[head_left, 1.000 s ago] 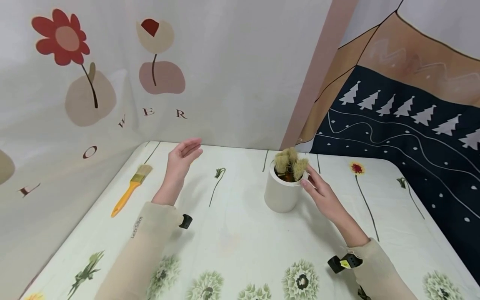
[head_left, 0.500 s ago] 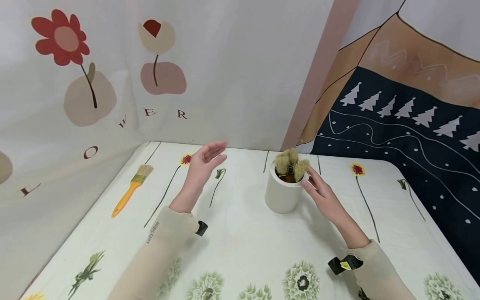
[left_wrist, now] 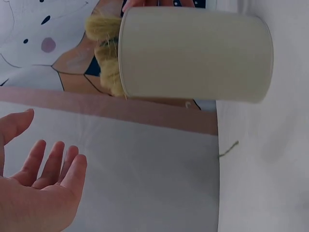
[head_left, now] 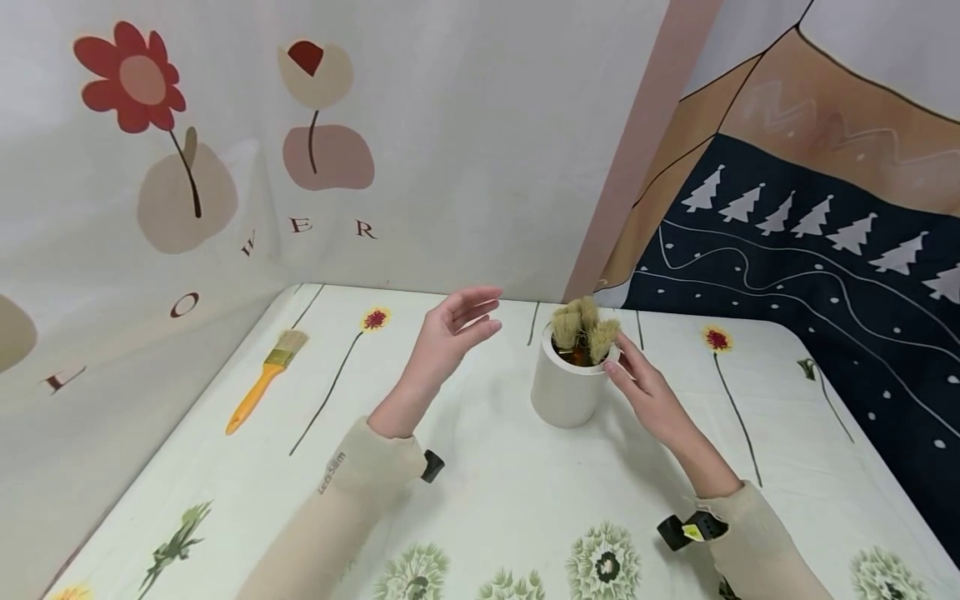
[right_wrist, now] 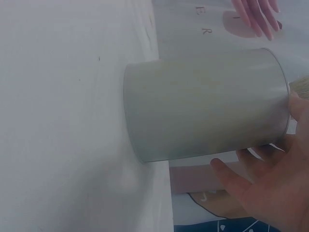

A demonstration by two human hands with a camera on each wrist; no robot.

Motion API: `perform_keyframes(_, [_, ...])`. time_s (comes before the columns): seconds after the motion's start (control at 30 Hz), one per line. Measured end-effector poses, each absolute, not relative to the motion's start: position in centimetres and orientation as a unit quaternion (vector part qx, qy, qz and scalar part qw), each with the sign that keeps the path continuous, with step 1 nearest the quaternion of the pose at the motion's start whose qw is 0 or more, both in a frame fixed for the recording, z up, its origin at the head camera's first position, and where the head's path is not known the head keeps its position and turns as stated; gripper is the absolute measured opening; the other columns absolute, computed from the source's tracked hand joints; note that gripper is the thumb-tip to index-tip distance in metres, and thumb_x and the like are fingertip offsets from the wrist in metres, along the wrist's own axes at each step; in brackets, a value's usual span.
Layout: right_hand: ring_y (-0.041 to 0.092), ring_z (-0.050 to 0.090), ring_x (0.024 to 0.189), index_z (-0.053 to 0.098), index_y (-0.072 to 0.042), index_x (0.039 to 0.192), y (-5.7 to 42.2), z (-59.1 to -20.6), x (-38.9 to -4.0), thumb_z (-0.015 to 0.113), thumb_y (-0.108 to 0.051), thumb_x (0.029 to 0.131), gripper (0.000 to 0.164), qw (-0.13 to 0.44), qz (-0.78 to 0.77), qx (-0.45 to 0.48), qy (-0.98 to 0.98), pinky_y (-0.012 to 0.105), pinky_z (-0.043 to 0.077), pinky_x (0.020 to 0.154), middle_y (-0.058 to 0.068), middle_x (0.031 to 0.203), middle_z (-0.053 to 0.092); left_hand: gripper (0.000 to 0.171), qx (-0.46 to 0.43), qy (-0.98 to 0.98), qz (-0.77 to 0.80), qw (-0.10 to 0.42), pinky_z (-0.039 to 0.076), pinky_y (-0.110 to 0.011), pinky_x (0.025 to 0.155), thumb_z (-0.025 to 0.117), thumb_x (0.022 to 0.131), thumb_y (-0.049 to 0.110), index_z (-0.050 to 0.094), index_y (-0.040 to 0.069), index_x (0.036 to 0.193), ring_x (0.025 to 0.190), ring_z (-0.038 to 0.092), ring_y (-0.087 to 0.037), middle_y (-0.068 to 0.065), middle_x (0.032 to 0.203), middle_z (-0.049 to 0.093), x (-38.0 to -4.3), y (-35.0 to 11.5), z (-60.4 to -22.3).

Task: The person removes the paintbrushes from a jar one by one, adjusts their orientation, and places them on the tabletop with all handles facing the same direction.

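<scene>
Left hand [head_left: 448, 333] is brought nearer the white cylindrical container [head_left: 564, 400], fingers loosely bent. Its rim [head_left: 564, 367] is gripped by the right hand [head_left: 651, 396].

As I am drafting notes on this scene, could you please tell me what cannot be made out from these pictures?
Inside of the white pot: head view, mostly covered by the tufts.
Much of the right hand: left wrist view, hidden by the pot and the top edge.
Part of the left hand: right wrist view, cut off by the top edge.
Yellow label: head view, too small to read.
</scene>
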State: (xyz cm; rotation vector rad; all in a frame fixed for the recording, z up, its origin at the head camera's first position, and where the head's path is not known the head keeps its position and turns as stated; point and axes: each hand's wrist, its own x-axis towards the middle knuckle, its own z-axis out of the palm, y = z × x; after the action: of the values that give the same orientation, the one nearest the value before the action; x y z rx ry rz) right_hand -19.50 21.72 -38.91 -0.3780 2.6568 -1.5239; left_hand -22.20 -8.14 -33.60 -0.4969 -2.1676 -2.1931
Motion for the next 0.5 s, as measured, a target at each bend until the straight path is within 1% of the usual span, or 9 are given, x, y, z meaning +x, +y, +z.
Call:
perform_keyframes(0.13, [0.047, 0.015, 0.151, 0.006, -0.008, 0.161, 21.7, -38.9, -19.5, 0.04, -0.035, 0.108, 0.068, 0.026, -0.495, -0.125, 0.86, 0.062, 0.029, 0.116, 0.02, 0.167, 0.006, 0.044, -0.172, -0.693, -0.7, 0.005, 0.049, -0.027, 0.108, 0.067, 0.093, 0.004, 0.055, 0.004, 0.135, 0.133, 0.055, -0.024, -0.012, 0.141, 0.057, -22.0, -7.0, -33.4])
perform_keyframes(0.33, [0.047, 0.015, 0.151, 0.006, -0.008, 0.161, 21.7, -39.0, -19.5, 0.04, -0.034, 0.108, 0.067, 0.024, -0.494, -0.126, 0.86, 0.063, 0.028, 0.116, 0.019, 0.168, 0.006, 0.044, -0.198, -0.679, -0.707, -0.003, 0.045, -0.034, 0.113, 0.066, 0.092, 0.0, 0.054, 0.0, 0.134, 0.134, 0.055, -0.03, -0.018, 0.141, 0.055, -21.7, -5.4, -33.2])
perform_keyframes(0.43, [0.048, 0.015, 0.151, 0.006, -0.008, 0.161, 21.7, -39.0, -19.5, 0.04, -0.034, 0.108, 0.067, 0.024, -0.493, -0.124, 0.861, 0.063, 0.028, 0.116, 0.02, 0.168, 0.006, 0.043, -0.205, -0.674, -0.71, -0.012, 0.046, -0.034, 0.113, 0.066, 0.092, 0.0, 0.055, 0.0, 0.134, 0.134, 0.054, -0.03, -0.016, 0.141, 0.056, -21.6, -4.7, -33.2])
perform_keyframes(0.5, [0.048, 0.015, 0.151, 0.006, -0.008, 0.161, 21.7, -39.0, -19.5, 0.04, -0.035, 0.108, 0.067, 0.024, -0.493, -0.123, 0.861, 0.063, 0.028, 0.116, 0.02, 0.167, 0.006, 0.042, -0.207, -0.673, -0.71, -0.018, 0.046, -0.031, 0.112, 0.067, 0.093, 0.001, 0.055, 0.001, 0.133, 0.133, 0.055, -0.029, -0.014, 0.14, 0.056, -21.5, -4.2, -33.2])
